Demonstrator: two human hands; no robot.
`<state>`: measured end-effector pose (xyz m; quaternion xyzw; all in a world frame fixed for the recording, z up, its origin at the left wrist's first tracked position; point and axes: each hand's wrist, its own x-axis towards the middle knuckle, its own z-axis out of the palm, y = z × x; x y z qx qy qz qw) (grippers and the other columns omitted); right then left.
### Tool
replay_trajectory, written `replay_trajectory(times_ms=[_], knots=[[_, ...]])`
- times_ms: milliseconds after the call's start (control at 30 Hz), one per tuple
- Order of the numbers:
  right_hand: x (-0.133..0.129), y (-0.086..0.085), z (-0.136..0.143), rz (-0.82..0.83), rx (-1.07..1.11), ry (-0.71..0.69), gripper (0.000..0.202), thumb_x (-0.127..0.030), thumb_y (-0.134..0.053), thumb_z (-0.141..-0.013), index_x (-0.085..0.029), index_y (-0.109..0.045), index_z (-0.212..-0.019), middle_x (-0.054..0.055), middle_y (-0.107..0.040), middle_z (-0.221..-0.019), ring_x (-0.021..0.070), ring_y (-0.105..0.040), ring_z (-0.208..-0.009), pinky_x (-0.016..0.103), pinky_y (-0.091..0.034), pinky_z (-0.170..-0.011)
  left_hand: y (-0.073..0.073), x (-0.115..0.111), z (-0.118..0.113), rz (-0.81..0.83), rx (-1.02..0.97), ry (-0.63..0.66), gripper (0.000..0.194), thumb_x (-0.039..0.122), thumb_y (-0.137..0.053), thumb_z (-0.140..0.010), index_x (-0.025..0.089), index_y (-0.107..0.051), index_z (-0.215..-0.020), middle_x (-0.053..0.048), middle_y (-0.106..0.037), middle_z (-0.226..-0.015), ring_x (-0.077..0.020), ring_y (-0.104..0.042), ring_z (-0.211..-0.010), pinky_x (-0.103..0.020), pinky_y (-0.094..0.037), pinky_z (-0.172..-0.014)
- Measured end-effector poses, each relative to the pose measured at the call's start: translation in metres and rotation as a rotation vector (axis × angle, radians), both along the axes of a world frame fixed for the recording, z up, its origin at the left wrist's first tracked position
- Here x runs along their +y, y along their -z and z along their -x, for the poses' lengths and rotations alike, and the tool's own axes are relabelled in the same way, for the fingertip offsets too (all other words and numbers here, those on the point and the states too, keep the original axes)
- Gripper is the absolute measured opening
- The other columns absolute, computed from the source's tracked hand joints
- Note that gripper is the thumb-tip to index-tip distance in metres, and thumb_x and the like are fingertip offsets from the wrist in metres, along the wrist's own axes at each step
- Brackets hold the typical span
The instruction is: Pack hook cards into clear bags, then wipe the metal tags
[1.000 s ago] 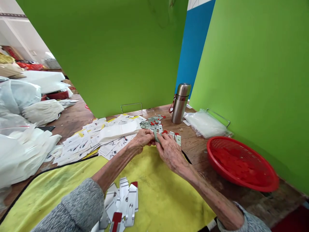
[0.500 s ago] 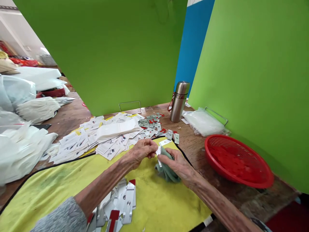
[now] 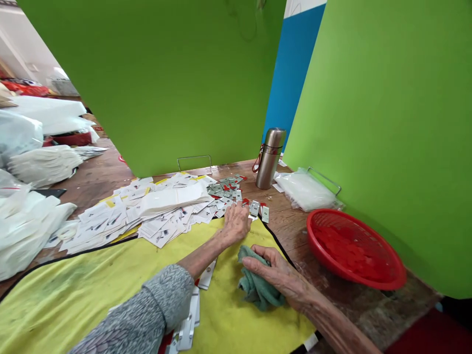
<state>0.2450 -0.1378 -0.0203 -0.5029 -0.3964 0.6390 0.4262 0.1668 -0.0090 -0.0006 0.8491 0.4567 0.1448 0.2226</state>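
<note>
My left hand [image 3: 236, 223] reaches forward over the far edge of the yellow cloth [image 3: 155, 275], its fingers stretched out and pointing down at the flat metal pieces. A shiny metal piece [image 3: 254, 208] lies close to its right side; the fingertips are partly hidden. Bunched in my right hand [image 3: 278, 273] is a green rag [image 3: 258, 290], gripped between thumb and fingers just above the yellow cloth. Under my left forearm, more metal pieces [image 3: 189, 319], some with red parts, lie in a heap, partly covered by the sleeve.
A pile of small metal pieces [image 3: 224, 187] lies beyond my left hand, beside many printed white cards [image 3: 110, 216]. A steel thermos [image 3: 270, 160] stands at the back near a plastic bag [image 3: 308, 189]. On the right sits a red basket [image 3: 394, 280]. Green panels [image 3: 165, 88] rise behind.
My left hand has left the rag and the white piece held there and moved forward to the metal pieces. My right hand, with the rag, has come slightly nearer.
</note>
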Motion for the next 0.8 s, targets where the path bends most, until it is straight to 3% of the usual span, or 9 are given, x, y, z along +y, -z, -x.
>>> replay_trajectory(times_ms=[167,300,467,533,633,700,800], knots=[[-0.002,-0.005,-0.001,-0.007,0.004,0.034,0.042,-0.054,-0.071,-0.07,-0.017,-0.057,-0.084,-0.002,-0.059,-0.072,0.0138,-0.063,-0.065,0.024,-0.052,-0.06,0.01,0.006,-0.005,0.069,-0.079,0.008,0.015,0.011,-0.058,-0.074,0.018,-0.061,-0.086,-0.009,-0.063,-0.103,-0.0268,-0.052,-0.109,-0.042,-0.034,-0.099],[-0.005,-0.013,-0.007,-0.069,-0.052,0.066,0.034,-0.046,-0.067,-0.072,-0.019,-0.058,-0.091,0.0,-0.063,-0.08,0.0166,-0.064,-0.072,0.028,-0.053,-0.067,0.0,0.012,0.002,0.221,-0.21,-0.021,0.007,0.012,-0.056,-0.072,0.018,-0.057,-0.069,-0.002,-0.059,-0.075,-0.0194,-0.057,-0.084,-0.031,-0.043,-0.079],[0.009,-0.023,-0.023,-0.323,-0.606,0.305,0.03,-0.039,-0.052,-0.081,-0.018,-0.061,-0.101,0.004,-0.065,-0.087,0.0196,-0.061,-0.078,0.032,-0.05,-0.072,-0.013,0.005,0.015,0.555,-0.402,-0.063,0.003,0.016,-0.056,-0.071,0.017,-0.055,-0.069,0.007,-0.046,-0.051,-0.0077,-0.044,-0.047,-0.019,-0.034,-0.048],[0.02,-0.023,-0.02,-0.439,-0.874,0.394,0.031,-0.034,-0.045,-0.085,-0.018,-0.062,-0.107,0.007,-0.066,-0.094,0.0221,-0.061,-0.085,0.036,-0.048,-0.08,-0.015,-0.002,0.018,0.673,-0.466,-0.082,0.007,0.021,-0.058,-0.072,0.017,-0.054,-0.068,0.007,-0.049,-0.05,-0.0065,-0.043,-0.044,-0.018,-0.031,-0.044],[0.028,-0.017,-0.005,-0.538,-1.176,0.374,0.035,-0.024,-0.041,-0.087,-0.017,-0.061,-0.115,0.012,-0.064,-0.102,0.0252,-0.058,-0.096,0.039,-0.047,-0.086,-0.016,-0.01,0.021,0.788,-0.548,-0.135,0.014,0.025,-0.06,-0.072,0.018,-0.051,-0.066,0.006,-0.052,-0.051,-0.0062,-0.048,-0.044,-0.017,-0.033,-0.044],[0.023,-0.011,0.005,-0.565,-1.281,0.309,0.036,-0.018,-0.041,-0.086,-0.018,-0.061,-0.116,0.013,-0.063,-0.105,0.0262,-0.057,-0.099,0.038,-0.047,-0.085,-0.017,-0.011,0.025,0.821,-0.585,-0.192,0.014,0.02,-0.06,-0.071,0.017,-0.049,-0.063,0.007,-0.051,-0.05,-0.0051,-0.047,-0.042,-0.016,-0.034,-0.044],[0.009,-0.009,0.008,-0.568,-1.116,0.243,0.031,-0.017,-0.042,-0.084,-0.019,-0.064,-0.106,0.01,-0.064,-0.097,0.0231,-0.058,-0.09,0.033,-0.047,-0.079,-0.021,-0.012,0.033,0.845,-0.614,-0.266,0.015,0.015,-0.06,-0.07,0.017,-0.048,-0.062,0.008,-0.05,-0.047,-0.0043,-0.046,-0.04,-0.016,-0.034,-0.044]])
